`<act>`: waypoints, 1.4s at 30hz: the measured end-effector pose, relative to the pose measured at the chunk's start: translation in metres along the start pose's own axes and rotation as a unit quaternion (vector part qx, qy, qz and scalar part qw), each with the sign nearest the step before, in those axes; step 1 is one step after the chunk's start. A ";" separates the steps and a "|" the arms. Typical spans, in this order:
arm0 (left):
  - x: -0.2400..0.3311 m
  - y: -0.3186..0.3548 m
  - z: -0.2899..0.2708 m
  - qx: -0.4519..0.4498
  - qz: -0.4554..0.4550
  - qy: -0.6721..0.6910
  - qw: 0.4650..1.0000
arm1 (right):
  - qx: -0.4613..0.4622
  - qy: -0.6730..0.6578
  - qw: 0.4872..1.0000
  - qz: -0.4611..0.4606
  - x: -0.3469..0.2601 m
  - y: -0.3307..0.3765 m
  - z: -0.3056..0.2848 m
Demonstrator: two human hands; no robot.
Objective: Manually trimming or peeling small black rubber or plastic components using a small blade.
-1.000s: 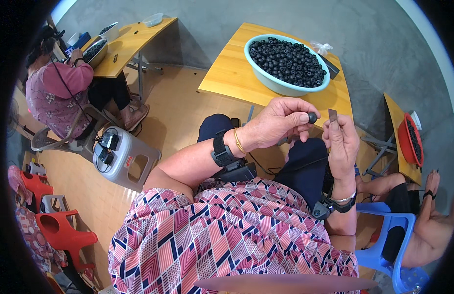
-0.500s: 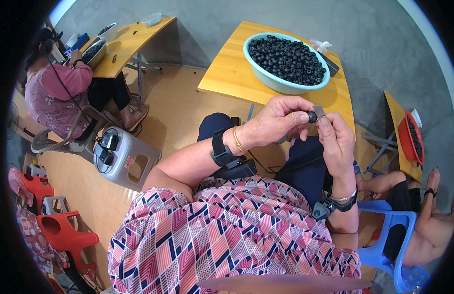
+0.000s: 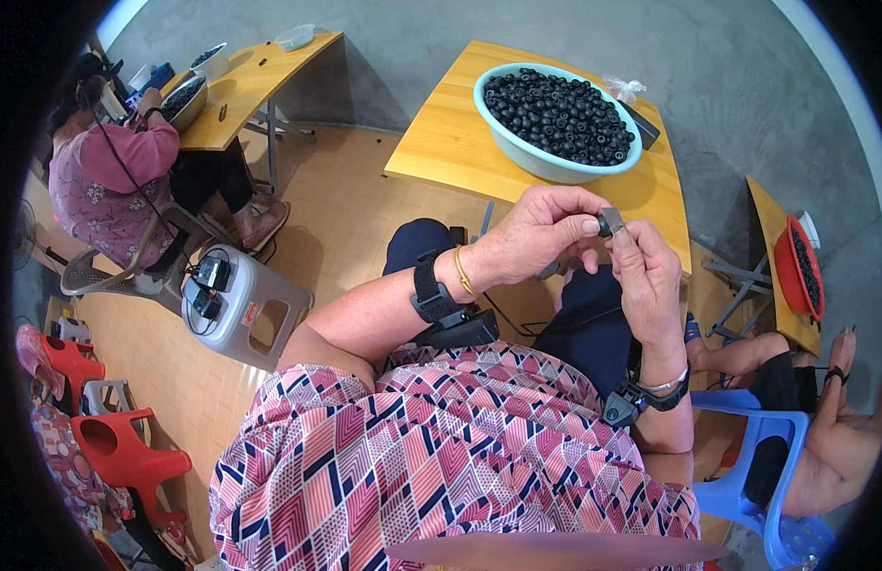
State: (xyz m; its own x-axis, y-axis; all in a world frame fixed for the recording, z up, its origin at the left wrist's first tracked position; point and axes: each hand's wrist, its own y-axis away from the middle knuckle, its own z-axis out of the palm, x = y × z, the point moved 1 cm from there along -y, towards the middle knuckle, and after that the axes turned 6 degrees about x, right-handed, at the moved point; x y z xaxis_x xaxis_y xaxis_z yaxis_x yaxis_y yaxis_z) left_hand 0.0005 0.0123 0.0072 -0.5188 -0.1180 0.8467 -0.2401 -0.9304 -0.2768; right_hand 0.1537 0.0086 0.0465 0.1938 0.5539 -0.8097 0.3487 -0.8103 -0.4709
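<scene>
My left hand (image 3: 544,233) pinches a small round black piece (image 3: 603,227) between thumb and fingers, above my lap and close to the table's near edge. In my right hand (image 3: 647,283) a small flat grey blade (image 3: 612,217) is gripped between thumb and forefinger. The blade lies against the black piece, or just over it, and partly covers it. Beyond my hands, a pale turquoise basin (image 3: 552,171) on the table is heaped with black ring-shaped pieces (image 3: 560,114) that show holes.
The wooden table (image 3: 431,143) also bears a dark box (image 3: 643,127) and a clear plastic bag (image 3: 624,89). One person (image 3: 117,190) sits working at the left table; another person (image 3: 822,466) is at the right near a red basin (image 3: 796,271). A grey stool (image 3: 241,319) stands left.
My right hand has moved slightly left with the blade, which now covers more of the black piece. My left hand stays almost where it was.
</scene>
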 end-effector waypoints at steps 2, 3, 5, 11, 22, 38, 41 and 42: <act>-0.003 -0.001 -0.001 0.003 -0.002 0.004 1.000 | -0.005 0.010 1.000 -0.006 -0.003 0.000 0.000; -0.006 -0.002 -0.002 0.001 0.012 0.014 1.000 | -0.009 0.021 1.000 -0.012 -0.004 0.000 0.000; -0.007 -0.002 -0.002 -0.001 0.026 0.024 0.999 | -0.012 0.024 1.000 -0.004 0.000 0.000 -0.001; -0.011 -0.003 -0.002 0.015 -0.007 0.035 0.999 | 0.007 0.033 0.998 -0.047 0.000 0.001 0.002; -0.013 -0.004 -0.005 0.011 -0.024 0.056 0.998 | -0.002 0.052 0.996 -0.077 0.010 0.003 0.007; -0.008 0.001 -0.001 -0.048 -0.039 0.168 0.984 | 0.065 0.058 0.981 -0.173 0.001 0.003 0.002; -0.007 0.000 0.000 -0.054 -0.037 0.176 0.982 | 0.061 0.082 0.972 -0.210 0.003 0.000 0.000; -0.008 0.001 -0.002 -0.055 -0.036 0.168 0.984 | 0.060 0.106 0.964 -0.236 0.005 0.000 0.000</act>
State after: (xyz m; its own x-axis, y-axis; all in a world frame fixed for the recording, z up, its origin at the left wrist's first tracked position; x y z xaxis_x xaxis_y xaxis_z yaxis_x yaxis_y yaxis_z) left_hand 0.0032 0.0134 -0.0006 -0.7351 0.0848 0.6727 -0.3629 -0.8872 -0.2848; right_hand 0.1548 0.0113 0.0429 0.2277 0.8822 -0.4121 0.3375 -0.4685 -0.8165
